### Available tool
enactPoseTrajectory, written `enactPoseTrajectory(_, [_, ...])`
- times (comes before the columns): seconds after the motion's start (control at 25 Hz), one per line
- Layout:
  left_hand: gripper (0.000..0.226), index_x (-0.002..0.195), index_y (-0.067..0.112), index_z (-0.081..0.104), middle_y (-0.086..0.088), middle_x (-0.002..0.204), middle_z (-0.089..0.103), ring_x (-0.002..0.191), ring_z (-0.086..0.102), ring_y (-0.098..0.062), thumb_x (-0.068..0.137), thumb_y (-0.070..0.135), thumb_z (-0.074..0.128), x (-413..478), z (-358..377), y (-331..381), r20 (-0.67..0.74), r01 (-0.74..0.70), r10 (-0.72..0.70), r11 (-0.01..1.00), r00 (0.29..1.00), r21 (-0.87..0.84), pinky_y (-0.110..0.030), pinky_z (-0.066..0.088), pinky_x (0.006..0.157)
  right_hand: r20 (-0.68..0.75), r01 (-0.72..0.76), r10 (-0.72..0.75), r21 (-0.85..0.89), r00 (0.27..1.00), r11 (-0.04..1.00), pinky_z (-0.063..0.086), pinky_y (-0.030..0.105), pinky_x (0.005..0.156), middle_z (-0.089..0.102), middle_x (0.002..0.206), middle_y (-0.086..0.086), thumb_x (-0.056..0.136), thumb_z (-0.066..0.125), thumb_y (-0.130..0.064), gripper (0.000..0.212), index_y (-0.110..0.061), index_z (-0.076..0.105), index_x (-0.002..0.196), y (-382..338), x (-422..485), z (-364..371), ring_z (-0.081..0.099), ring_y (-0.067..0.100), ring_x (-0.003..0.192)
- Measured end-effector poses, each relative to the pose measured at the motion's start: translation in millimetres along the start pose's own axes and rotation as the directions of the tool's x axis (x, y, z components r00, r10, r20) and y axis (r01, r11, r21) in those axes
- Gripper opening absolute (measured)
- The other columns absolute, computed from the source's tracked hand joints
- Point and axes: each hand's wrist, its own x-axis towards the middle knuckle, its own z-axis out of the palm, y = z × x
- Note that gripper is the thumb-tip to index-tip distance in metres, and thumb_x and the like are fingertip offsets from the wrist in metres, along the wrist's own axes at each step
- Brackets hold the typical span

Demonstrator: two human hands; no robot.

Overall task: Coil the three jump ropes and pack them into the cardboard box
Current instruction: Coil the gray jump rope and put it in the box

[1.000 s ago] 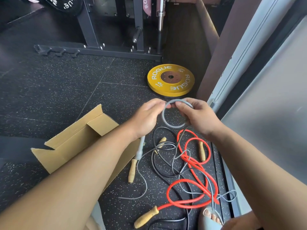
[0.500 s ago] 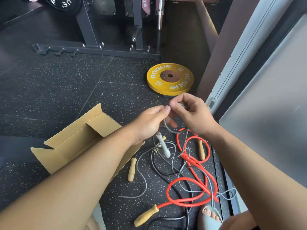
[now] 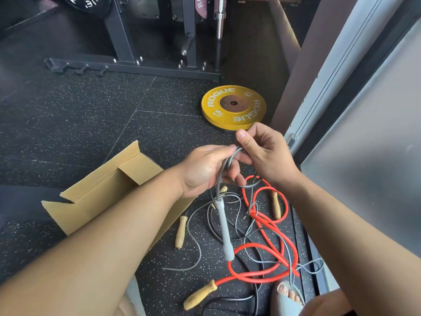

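The cardboard box (image 3: 102, 192) lies open on the floor (image 3: 68, 133), the part of its inside that shows bare. Beside it the red rope (image 3: 262, 247) and dark rope (image 3: 211, 221) sprawl tangled. Above them the left hand (image 3: 205, 169) and right hand (image 3: 264, 156), close together, grip a loop of the grey rope (image 3: 222, 169), and its handle (image 3: 225, 231) dangles.

1. The floor (image 3: 68, 124) is black rubber tile flecked with pale specks.
2. An open cardboard box (image 3: 95, 197) lies on it at the left.
3. A yellow weight plate (image 3: 234, 108) lies flat farther back, near a steel rack base (image 3: 136, 67).
4. A red rope (image 3: 250, 277) with wooden handles sprawls tangled with a grey rope (image 3: 199, 252) and a black rope (image 3: 230, 301).
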Motion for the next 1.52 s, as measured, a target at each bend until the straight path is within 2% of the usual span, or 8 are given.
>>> enactPoseTrajectory(0.32, [0.040, 0.087, 0.010, 0.054, 0.002, 0.052, 0.044, 0.051, 0.051, -0.017, 0.105, 0.034, 0.028, 1.2, 8.9, -1.8, 0.122, 0.092, -0.083, 0.994, 0.989, -0.063, -0.034, 0.042, 0.076, -0.107, -0.095, 0.101, 0.065, 0.989, 0.993, 0.033, 0.029, 0.046, 0.047, 0.048, 0.005, 0.080, 0.072, -0.060, 0.055, -0.019, 0.039, 0.062, -3.1, -0.9, 6.0, 0.045, 0.027, 0.048])
enactPoseTrajectory(0.4, [0.037, 0.084, 0.009, 0.052, 0.001, 0.052, 0.045, 0.051, 0.056, -0.019, 0.103, 0.029, 0.028, 0.0, 9.5, -2.9, 0.155, 0.126, -0.111, 0.988, 0.982, -0.093, -0.039, 0.044, 0.083, -0.056, -0.107, 0.111, 0.078, 0.992, 0.991, 0.033, 0.028, 0.045, 0.050, 0.046, 0.008, 0.081, 0.075, -0.061, 0.060, -0.015, 0.040, 0.063, -0.4, -3.4, 6.9, 0.051, 0.041, 0.046])
enactPoseTrajectory(0.52, [0.030, 0.088, 0.010, 0.051, 0.008, 0.047, 0.032, 0.042, 0.041, -0.010, 0.102, 0.024, 0.029, -1.5, 6.9, 0.5, 0.186, 0.096, -0.066, 0.983, 0.980, -0.155, -0.031, 0.051, 0.069, -0.023, -0.149, 0.150, 0.034, 0.988, 0.988, 0.036, 0.027, 0.052, 0.052, 0.054, 0.002, 0.090, 0.064, -0.059, 0.057, -0.007, 0.050, 0.070, -0.8, -1.5, 2.4, 0.046, 0.019, 0.051])
enactPoseTrajectory(0.72, [0.031, 0.082, 0.014, 0.052, 0.011, 0.042, 0.029, 0.037, 0.030, -0.007, 0.099, 0.024, 0.027, -1.5, -3.2, 12.8, 0.144, 0.008, 0.045, 0.938, 0.988, -0.346, -0.028, 0.047, 0.057, 0.262, -0.312, 0.219, 0.399, 0.940, 0.862, 0.048, 0.040, 0.068, 0.056, 0.066, 0.013, 0.097, 0.053, -0.037, 0.032, -0.017, 0.073, 0.083, -1.9, 1.7, -15.4, 0.057, 0.029, 0.060])
enactPoseTrajectory(0.96, [0.046, 0.089, 0.007, 0.061, 0.002, 0.051, 0.041, 0.048, 0.052, -0.017, 0.105, 0.035, 0.027, -2.0, -5.1, 10.3, 0.098, 0.102, -0.086, 0.981, 0.991, -0.166, -0.038, 0.057, 0.077, 0.130, -0.078, 0.062, 0.122, 0.990, 0.989, 0.040, 0.021, 0.053, 0.055, 0.058, -0.005, 0.093, 0.066, -0.028, 0.019, -0.017, 0.077, 0.083, -8.3, -3.6, -16.9, 0.045, 0.009, 0.055])
enactPoseTrajectory(1.12, [0.041, 0.081, 0.015, 0.053, 0.008, 0.049, 0.030, 0.043, 0.033, -0.011, 0.105, 0.038, 0.030, -2.2, -7.5, 8.5, 0.125, 0.112, -0.096, 0.985, 0.988, -0.130, -0.029, 0.047, 0.063, 0.133, -0.058, 0.044, 0.099, 0.990, 0.993, 0.041, 0.017, 0.057, 0.070, 0.071, -0.006, 0.096, 0.065, -0.015, 0.015, -0.012, 0.078, 0.103, -12.6, -6.5, -12.6, 0.049, 0.006, 0.059])
enactPoseTrajectory(1.32, [0.033, 0.069, 0.021, 0.044, 0.011, 0.046, 0.023, 0.043, 0.008, -0.010, 0.098, 0.030, 0.032, 0.3, -13.8, 19.3, 0.066, -0.046, 0.080, 0.914, 0.995, -0.403, -0.026, 0.014, 0.047, 0.164, -0.263, 0.242, 0.123, 0.956, 0.957, 0.047, 0.023, 0.062, 0.057, 0.071, 0.016, 0.109, 0.040, -0.016, 0.030, -0.004, 0.068, 0.110, 0.4, -3.7, -12.6, 0.054, 0.018, 0.063])
enactPoseTrajectory(1.52, [0.031, 0.073, 0.019, 0.045, 0.009, 0.050, 0.023, 0.045, 0.010, -0.011, 0.098, 0.023, 0.027, 0.8, -26.5, 25.2, -0.138, -0.239, 0.198, 0.873, 0.970, -0.425, -0.024, 0.021, 0.045, 0.182, -0.212, 0.225, -0.091, 0.957, 0.973, 0.042, 0.025, 0.056, 0.060, 0.071, -0.005, 0.107, 0.046, -0.012, 0.015, -0.020, 0.058, 0.103, 19.1, -6.1, -14.2, 0.051, 0.012, 0.057])
